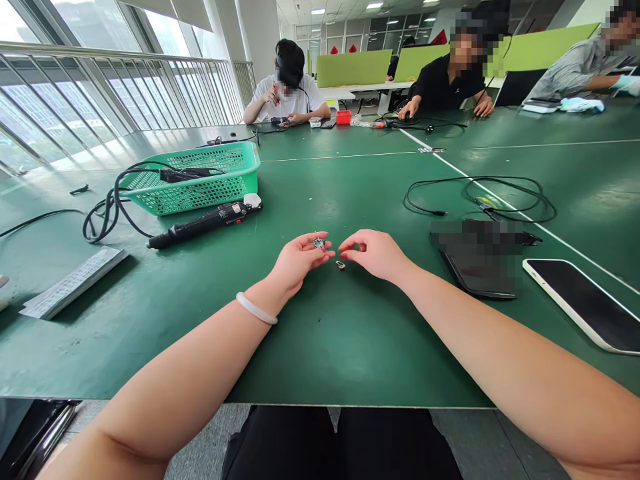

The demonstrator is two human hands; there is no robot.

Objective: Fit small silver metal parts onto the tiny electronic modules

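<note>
Hands over green table [380, 347]: your left [305, 257] cradles a metal part [319, 244], fingers loosely curled; your right [373, 253], fingers bent, hovers beside it.

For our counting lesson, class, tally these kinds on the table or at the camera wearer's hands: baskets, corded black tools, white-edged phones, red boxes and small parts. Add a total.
Basket: 1
Corded black tool: 1
White-edged phone: 1
Red box: 1
Small parts: 2 (silvery part in the left hand, coppery part on the table)
Total: 6
</note>
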